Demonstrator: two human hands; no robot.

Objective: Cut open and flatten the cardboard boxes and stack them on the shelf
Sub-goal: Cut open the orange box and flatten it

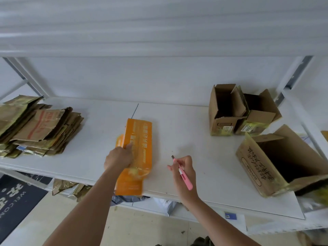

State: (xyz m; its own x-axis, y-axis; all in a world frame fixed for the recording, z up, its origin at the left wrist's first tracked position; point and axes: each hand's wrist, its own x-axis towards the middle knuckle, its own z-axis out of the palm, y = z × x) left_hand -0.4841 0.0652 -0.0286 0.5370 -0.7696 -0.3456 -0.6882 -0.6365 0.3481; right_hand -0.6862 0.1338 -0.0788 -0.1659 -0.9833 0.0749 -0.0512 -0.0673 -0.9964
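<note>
A flattened orange box (140, 139) lies on the white shelf (186, 139), its near end sticking out over the front edge. My left hand (119, 157) presses flat on its left side. To the right, my right hand (184, 172) holds a pink box cutter (183, 174) with the blade tip pointing up and away, just above the shelf. A stack of flattened brown boxes (39, 126) sits at the left end of the shelf. Three open brown boxes stand at the right: a tall box (223, 110), a smaller box (259, 114) behind it, and a large box (276, 162) lying on its side.
Shelf uprights (292, 77) rise at the back right and back left. More flattened cardboard (67, 187) and bags lie on the lower shelf. A dark welcome mat (16, 197) covers the floor at the left.
</note>
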